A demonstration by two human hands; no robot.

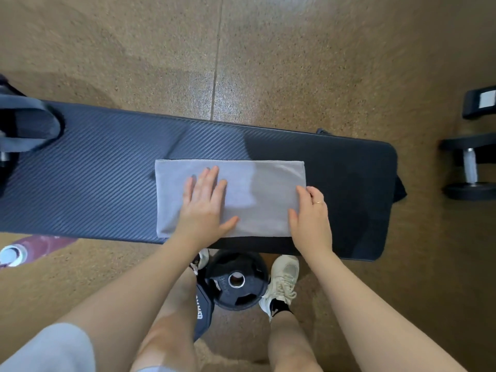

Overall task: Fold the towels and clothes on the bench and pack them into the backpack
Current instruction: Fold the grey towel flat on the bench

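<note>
- You are mid-fold on the towel (257, 194), lying flat on the surface (107, 183).
- Your left hand (205, 204) presses it, fingers straight and spread.
- Your right hand (311, 218), its grip closed, pinches the towel's right edge.
- Next, likely: carry that edge over toward the left hand, then pack into the backpack (26, 124), far beyond it.

left grip (205, 204) flat, fingers spread, right grip (311, 213) seemingly curled, forearms extended

One head-worn view looks steeply down — close over the bench (107, 170) — with floor (295, 63) beyond.
</note>
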